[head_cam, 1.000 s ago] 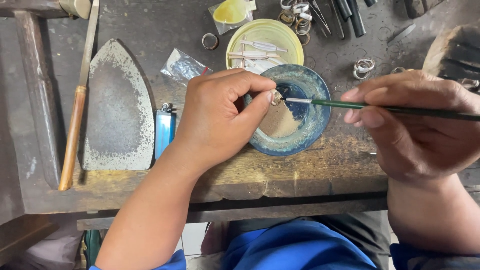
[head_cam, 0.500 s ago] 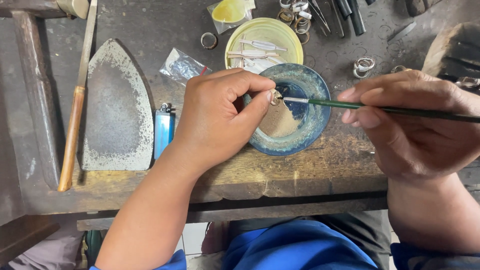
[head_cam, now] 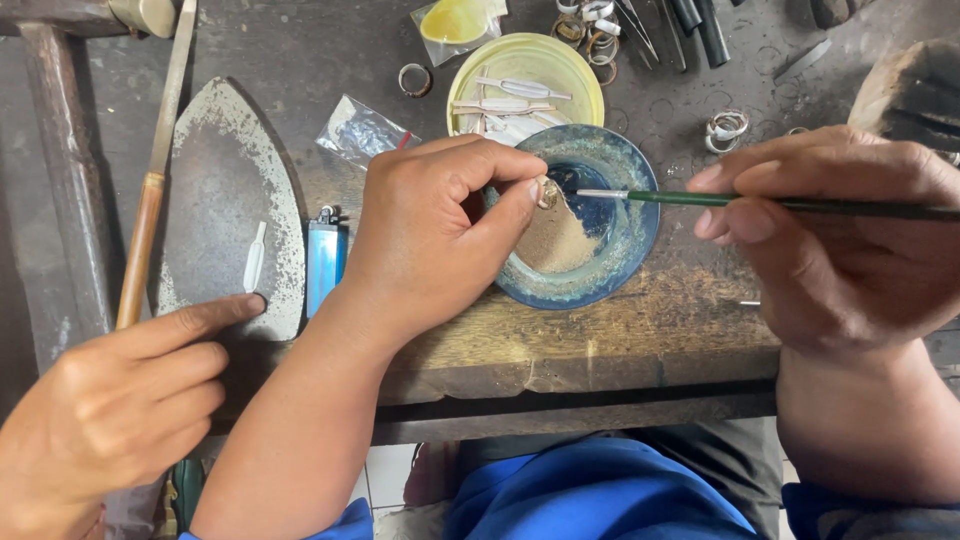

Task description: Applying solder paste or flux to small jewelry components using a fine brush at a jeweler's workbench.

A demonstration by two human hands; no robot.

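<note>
Bare third hand [head_cam: 120,400] now touches the iron plate [head_cam: 215,200].

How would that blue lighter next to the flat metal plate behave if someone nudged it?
The lighter lies flat on the wooden bench, so it would probably slide, not roll. It looks like thin plastic, likely light. Squeezed between the metal plate and the left hand, it has little room.

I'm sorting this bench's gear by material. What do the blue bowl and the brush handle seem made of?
Blue bowl: probably glazed ceramic, given its glossy mottled blue-green surface and worn rim. Brush handle: thin and straight, with smooth green-to-dark paint; likely painted wood, though plastic is possible.
</note>
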